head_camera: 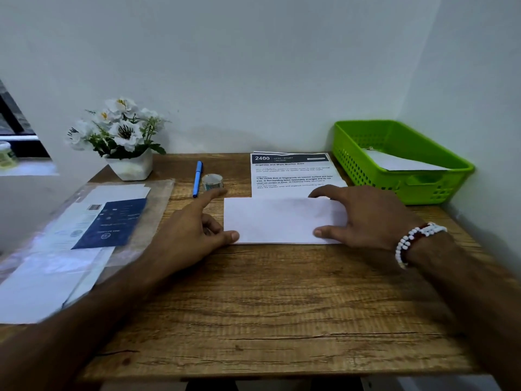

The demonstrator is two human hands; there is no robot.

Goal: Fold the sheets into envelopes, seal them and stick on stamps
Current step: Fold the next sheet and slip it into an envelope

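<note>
Folded sheet (277, 221) lies flat mid-table (253, 320). Right hand (363, 218) pins its right end, fingers spread; left hand (194, 230) open, thumb touching lower-left corner, forefinger toward tape roll (212, 182). Risk: uneven pressure lets the layers skew, giving a crooked crease.

A wooden table (282, 306) with a matt, visibly grained brown surface. On it, a folded sheet (276, 221) of plain matt white paper, a glossy roll of clear tape (212, 182), a smooth blue plastic pen (197, 179), and a shiny green plastic basket (403, 162) (its walls perforated). A glossy clear plastic sleeve (84, 221) covers printed papers.
</note>
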